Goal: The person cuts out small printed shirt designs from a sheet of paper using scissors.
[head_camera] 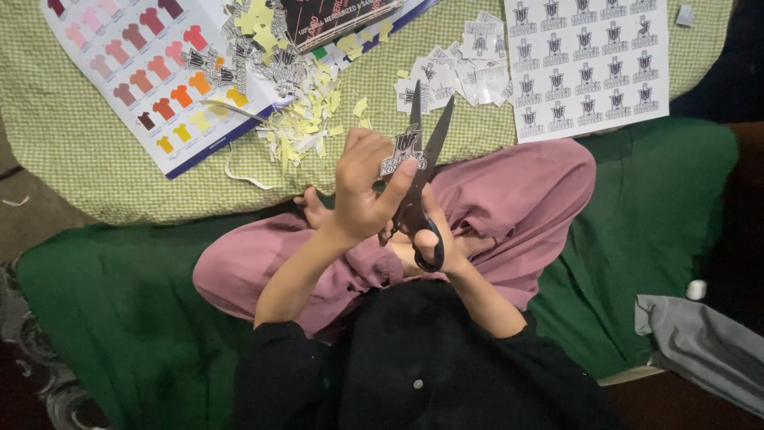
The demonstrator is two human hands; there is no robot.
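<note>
At about ten o'clock in the view lies a colour chart [147, 76] printed with small shirt shapes in pink, red, orange and yellow, on a green checked cloth [72, 143]. Just to its right, near twelve o'clock, there is a heap of yellow paper scraps [306, 119] mixed with some cut pieces.

Near the centre, the left hand [360, 191] is raised, and its fingers are closed on a small black-and-white sticker [402, 151]; the thumb presses on its lower edge. The sticker is held between the blades of the black scissors [422, 171], touching them.

The right hand [434, 243] sits just below, toward five o'clock from the sticker, with fingers closed through the handle loops. The blades are open in a narrow V. The long axis of the scissors runs almost from six to twelve o'clock, and the tips point to twelve, away from the person.

The thumb of the left hand is very near the blades, so I think a quick closing could nick it. Also, if the sticker turns in the grip, the cut may go into the printed design.

At two o'clock lies an uncut sheet of stickers [585, 68], with loose cut stickers [461, 72] just left of it.
</note>
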